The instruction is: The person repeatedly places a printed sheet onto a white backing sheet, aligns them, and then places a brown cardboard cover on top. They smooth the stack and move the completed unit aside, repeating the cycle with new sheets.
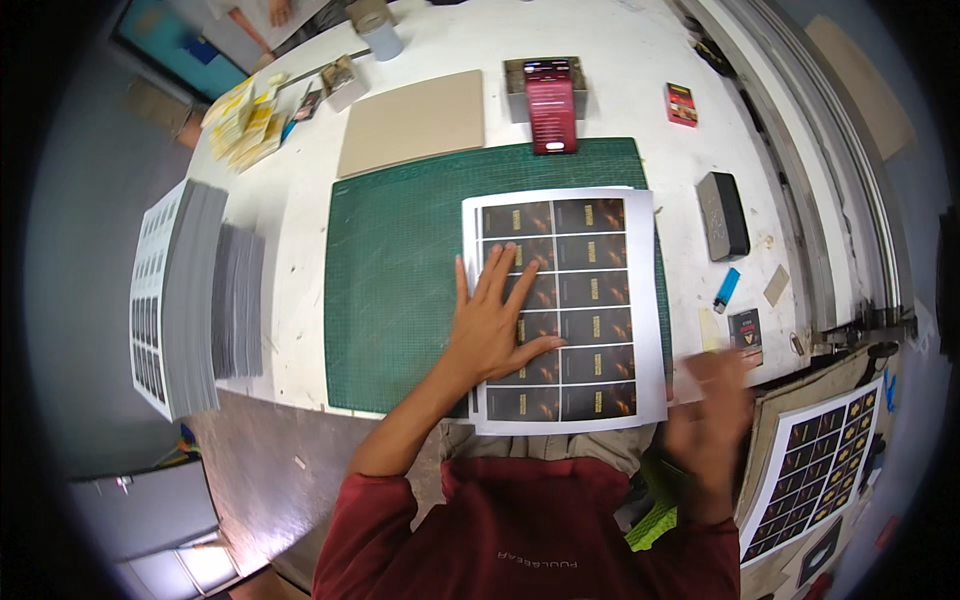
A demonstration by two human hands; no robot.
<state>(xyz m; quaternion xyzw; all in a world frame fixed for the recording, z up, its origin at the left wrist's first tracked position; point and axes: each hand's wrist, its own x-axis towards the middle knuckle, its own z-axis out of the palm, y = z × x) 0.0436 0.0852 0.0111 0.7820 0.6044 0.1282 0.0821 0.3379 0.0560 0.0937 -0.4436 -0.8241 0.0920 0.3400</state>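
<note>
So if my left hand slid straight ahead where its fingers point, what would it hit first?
Probably the red-screened phone, after your left hand crosses the printed sheet and some green cutting mat, though heights are hard to judge.

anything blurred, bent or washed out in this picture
Head view: right hand smeared by blur, left hand fairly crisp; head view again: metal rail bowed by the fisheye, bright patch at lower left washed out.

One cutting mat (400,270), one phone (553,115), one blue lighter (727,290); twelve dark panels (607,361) on mat's top sheet (643,300).
</note>
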